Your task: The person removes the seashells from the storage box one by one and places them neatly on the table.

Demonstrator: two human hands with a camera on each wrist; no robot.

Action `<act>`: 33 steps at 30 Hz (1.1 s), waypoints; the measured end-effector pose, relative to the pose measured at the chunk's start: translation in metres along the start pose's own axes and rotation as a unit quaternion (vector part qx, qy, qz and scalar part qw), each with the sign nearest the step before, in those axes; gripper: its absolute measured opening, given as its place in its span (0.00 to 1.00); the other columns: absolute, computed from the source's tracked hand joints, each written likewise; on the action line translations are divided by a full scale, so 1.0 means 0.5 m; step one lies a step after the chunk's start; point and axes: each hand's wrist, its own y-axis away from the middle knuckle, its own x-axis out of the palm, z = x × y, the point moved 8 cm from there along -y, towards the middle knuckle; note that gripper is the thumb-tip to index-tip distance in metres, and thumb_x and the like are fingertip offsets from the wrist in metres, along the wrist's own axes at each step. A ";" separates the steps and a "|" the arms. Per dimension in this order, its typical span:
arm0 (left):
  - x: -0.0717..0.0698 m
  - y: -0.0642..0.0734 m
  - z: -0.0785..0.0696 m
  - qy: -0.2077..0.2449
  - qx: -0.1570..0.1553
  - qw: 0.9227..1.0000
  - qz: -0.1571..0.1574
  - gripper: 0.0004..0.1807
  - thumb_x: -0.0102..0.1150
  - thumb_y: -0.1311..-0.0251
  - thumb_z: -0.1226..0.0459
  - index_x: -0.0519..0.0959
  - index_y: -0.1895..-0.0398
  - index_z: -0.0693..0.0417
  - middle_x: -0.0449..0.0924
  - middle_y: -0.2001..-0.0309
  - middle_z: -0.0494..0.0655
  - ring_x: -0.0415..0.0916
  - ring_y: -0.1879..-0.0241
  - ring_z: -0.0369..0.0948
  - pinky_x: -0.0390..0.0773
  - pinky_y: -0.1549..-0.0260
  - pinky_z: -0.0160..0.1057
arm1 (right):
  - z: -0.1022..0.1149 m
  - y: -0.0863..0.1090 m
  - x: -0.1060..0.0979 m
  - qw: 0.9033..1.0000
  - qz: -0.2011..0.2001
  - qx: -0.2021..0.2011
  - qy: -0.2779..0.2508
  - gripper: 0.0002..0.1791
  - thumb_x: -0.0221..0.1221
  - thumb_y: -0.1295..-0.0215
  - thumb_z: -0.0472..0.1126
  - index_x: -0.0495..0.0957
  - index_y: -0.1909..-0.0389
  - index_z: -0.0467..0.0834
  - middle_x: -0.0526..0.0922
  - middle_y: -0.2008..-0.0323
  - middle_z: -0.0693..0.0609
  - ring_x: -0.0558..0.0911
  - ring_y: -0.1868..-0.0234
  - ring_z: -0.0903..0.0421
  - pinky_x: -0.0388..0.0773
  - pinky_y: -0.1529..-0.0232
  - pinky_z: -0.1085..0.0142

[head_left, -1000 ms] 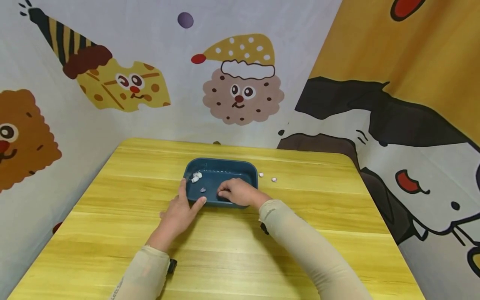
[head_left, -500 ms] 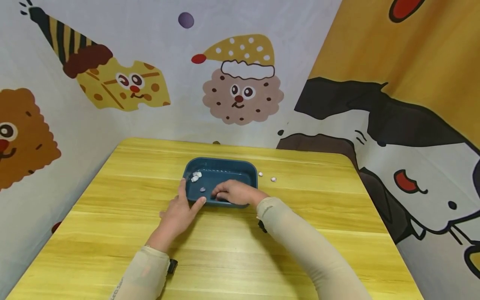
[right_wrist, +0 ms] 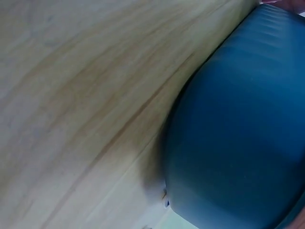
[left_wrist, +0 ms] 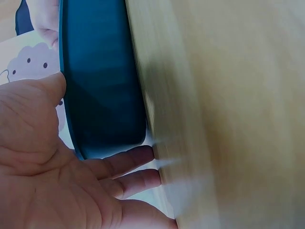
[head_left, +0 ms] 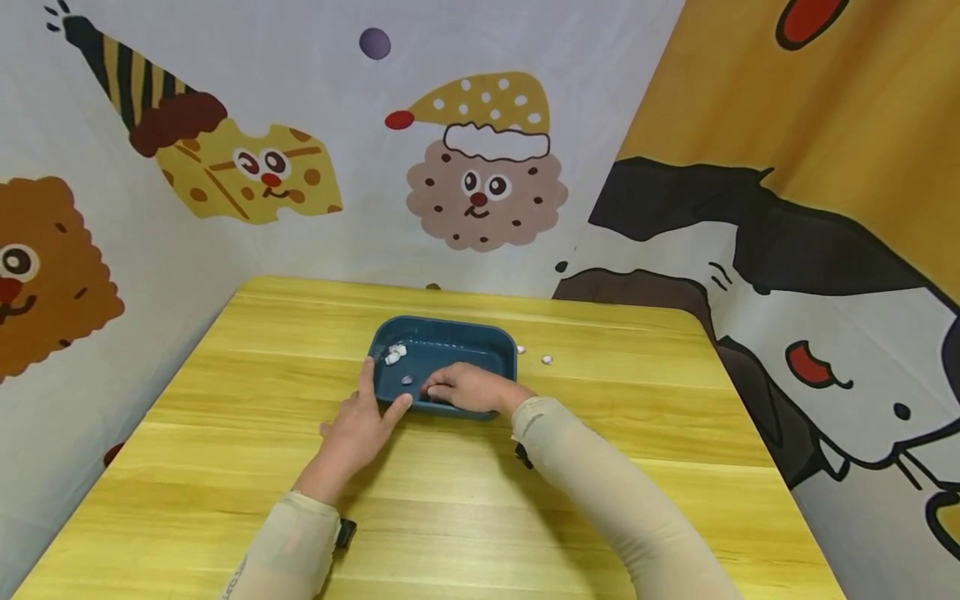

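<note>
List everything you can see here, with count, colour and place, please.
Table: 1, yellow, under tray
Tray: 1, dark blue, on table
White pieces: several, count unclear, white, tray's left end
Small piece: 1, greyish purple, in tray between hands
Pale pieces: 2, pinkish white, on table right of tray
Printed cloth: count unclear, white and orange, behind table
Wrist devices: 2, black, one per wrist
Sleeves: 2, cream, on forearms
Left hand: 1, bare, at tray's near left corner
Right hand: 1, bare, inside tray
</note>
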 end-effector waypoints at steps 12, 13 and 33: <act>-0.009 0.002 0.000 -0.002 -0.006 1.000 0.001 0.57 0.40 0.24 0.29 0.26 0.12 0.49 0.57 0.19 0.73 0.61 0.23 0.73 0.50 0.36 0.91 | -0.009 0.018 -0.027 0.987 -0.045 0.066 0.140 0.16 0.57 0.17 0.54 0.88 0.60 0.52 0.87 0.66 0.58 0.82 0.67 0.60 0.81 0.59 0.63; -0.010 0.003 0.001 -0.003 -0.007 1.000 0.001 0.57 0.40 0.24 0.29 0.25 0.12 0.49 0.57 0.18 0.73 0.61 0.23 0.73 0.49 0.36 0.91 | -0.010 0.018 -0.028 0.988 -0.047 0.063 0.135 0.15 0.57 0.18 0.54 0.88 0.60 0.52 0.86 0.67 0.58 0.81 0.67 0.61 0.80 0.59 0.63; -0.015 0.004 -0.001 0.049 0.001 0.998 0.038 0.58 0.47 0.22 0.34 0.26 0.13 0.54 0.63 0.24 0.80 0.69 0.28 0.73 0.70 0.34 0.75 | 0.010 -0.035 -0.003 0.970 -0.070 0.062 0.225 0.44 0.62 0.27 0.66 0.63 0.17 0.51 0.63 0.16 0.46 0.64 0.16 0.41 0.66 0.19 0.45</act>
